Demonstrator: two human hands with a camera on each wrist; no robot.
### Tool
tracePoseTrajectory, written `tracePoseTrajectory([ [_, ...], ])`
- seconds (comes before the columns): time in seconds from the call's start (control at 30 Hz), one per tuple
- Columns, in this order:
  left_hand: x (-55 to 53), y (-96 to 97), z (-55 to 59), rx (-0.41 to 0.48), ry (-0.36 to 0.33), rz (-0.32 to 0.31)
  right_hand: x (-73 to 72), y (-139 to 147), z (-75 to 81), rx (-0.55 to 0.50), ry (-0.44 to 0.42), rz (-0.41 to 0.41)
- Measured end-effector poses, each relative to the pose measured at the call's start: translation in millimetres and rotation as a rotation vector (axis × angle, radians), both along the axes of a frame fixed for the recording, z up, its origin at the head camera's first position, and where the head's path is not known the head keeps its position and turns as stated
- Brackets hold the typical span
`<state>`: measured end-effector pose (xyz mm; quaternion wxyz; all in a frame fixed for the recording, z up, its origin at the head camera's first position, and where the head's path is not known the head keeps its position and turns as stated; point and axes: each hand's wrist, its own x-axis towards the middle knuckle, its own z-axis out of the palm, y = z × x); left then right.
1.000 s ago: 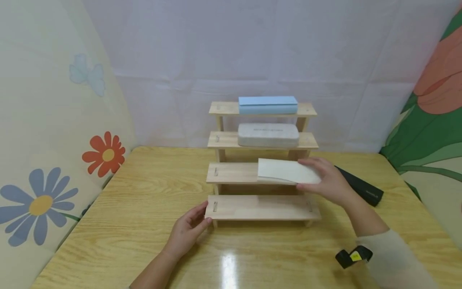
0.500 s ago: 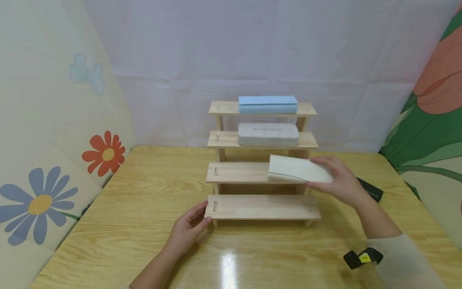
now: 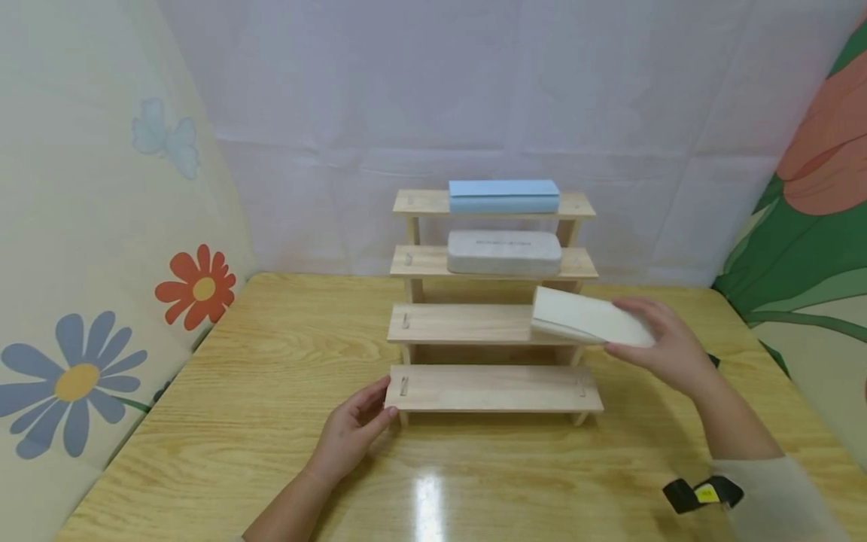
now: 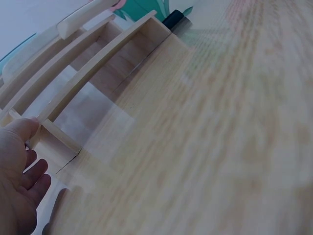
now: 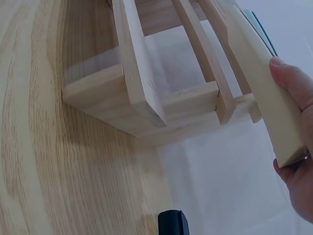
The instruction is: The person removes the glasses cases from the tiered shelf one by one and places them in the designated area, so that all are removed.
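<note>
A four-tier wooden display stand point(image 3: 494, 389) stands on the table. At the left end of its lowest shelf, my left hand point(image 3: 357, 430) grips the board, thumb at the front edge. My right hand point(image 3: 667, 346) holds a white folding glasses case point(image 3: 582, 312) by its right end, thumb on one side and fingers on the other. The case is tilted, its left end overlapping the third shelf down in the head view. In the right wrist view the case point(image 5: 266, 88) hangs out past the shelf ends. A light blue glasses case point(image 3: 504, 197) lies on the top shelf, a grey one point(image 3: 504, 253) just below.
Behind my right hand a black case point(image 3: 714, 360) is mostly hidden; its end point(image 5: 172, 223) shows in the right wrist view. The wood-grain table point(image 3: 298, 324) runs back to a white cloth point(image 3: 339, 90), with flower-printed panels point(image 3: 74, 226) at the sides.
My right hand has drawn the white case rightward from the third shelf, and the case tilts more. More of the black case is covered. My left hand has stayed put.
</note>
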<state>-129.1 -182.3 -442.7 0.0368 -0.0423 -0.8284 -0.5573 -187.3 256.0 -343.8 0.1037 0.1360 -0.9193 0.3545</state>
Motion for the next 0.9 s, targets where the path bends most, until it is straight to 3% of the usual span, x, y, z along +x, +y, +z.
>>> tracePoseTrajectory([
  [0.9, 0.6, 0.1, 1.6, 0.004, -0.007, -0.012, 14.7, 44, -11.4, -0.015, -0.015, -0.134],
])
